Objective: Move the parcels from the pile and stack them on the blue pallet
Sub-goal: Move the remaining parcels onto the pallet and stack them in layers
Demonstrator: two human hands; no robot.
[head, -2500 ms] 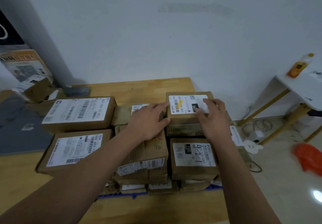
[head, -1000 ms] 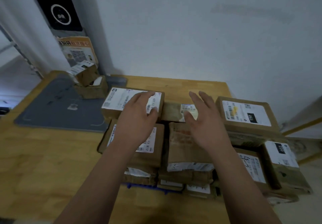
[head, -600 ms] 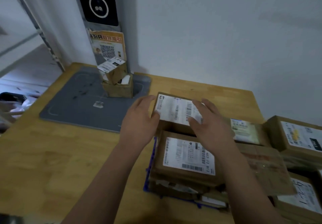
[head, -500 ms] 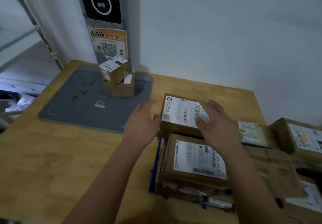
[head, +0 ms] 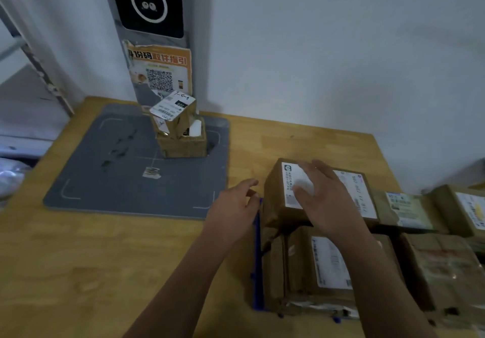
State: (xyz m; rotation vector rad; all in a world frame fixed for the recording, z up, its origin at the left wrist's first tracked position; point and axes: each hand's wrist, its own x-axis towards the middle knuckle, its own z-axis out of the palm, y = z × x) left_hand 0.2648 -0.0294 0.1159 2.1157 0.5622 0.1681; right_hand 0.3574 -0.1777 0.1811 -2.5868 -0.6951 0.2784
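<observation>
Parcels [head: 328,264] already sit several layers deep on the blue pallet [head: 258,259], which shows only as a thin edge at the left foot of the stack on the wooden table [head: 91,272]. The top parcel [head: 274,195] lies at the back left corner, its left face about level with that edge. The right hand [head: 328,201] is spread open and flat over its label; blur hides whether it presses or only hovers. The left hand [head: 233,206] is open with relaxed fingers just beside the left face, and I cannot tell whether it touches. The main risk is a sideways nudge from the right hand sliding this parcel over the pallet's left edge, since the left hand grips nothing to stop it. The cartons underneath look crumpled and uneven, so the top one may rock or settle askew. On the grey mat [head: 118,174] a tilted small box [head: 174,113] leans in an open carton [head: 183,144]; a careless one-handed grab there would likely tip it out
</observation>
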